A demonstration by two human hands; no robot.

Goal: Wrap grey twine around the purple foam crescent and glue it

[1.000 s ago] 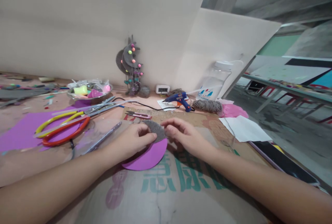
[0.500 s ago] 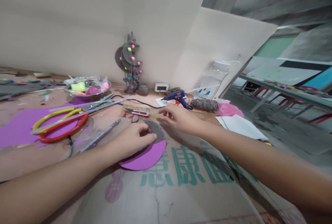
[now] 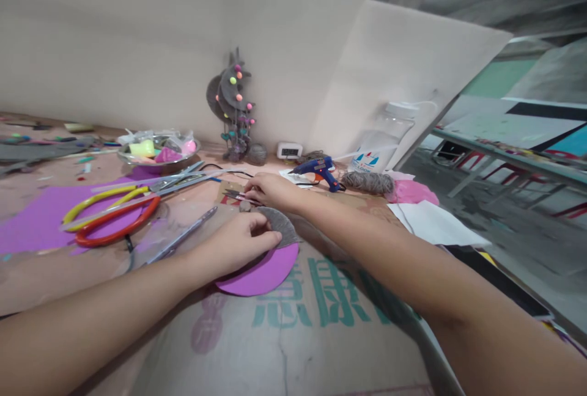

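Observation:
My left hand lies closed over a round purple piece, its thumb resting along the edge of a grey yarn-like covering on the piece's far part. Just beyond it, my right hand has its fingers bent down on the pink handle of small thread snips, whose dark blades point left. A small grey lump sits between the two hands. The piece rests on a printed cardboard sheet. My fingers hide part of the snips and of the purple piece.
Large scissors with red and yellow handles and a pen lie to the left. Behind stand a metal bowl, a yarn moon ornament and a small timer. A blue glue gun, grey yarn and a bottle are at right.
My right hand has moved left from beside the snips onto their handle, and its fingers have come together. My left hand stays on the purple piece. The view has shifted slightly.

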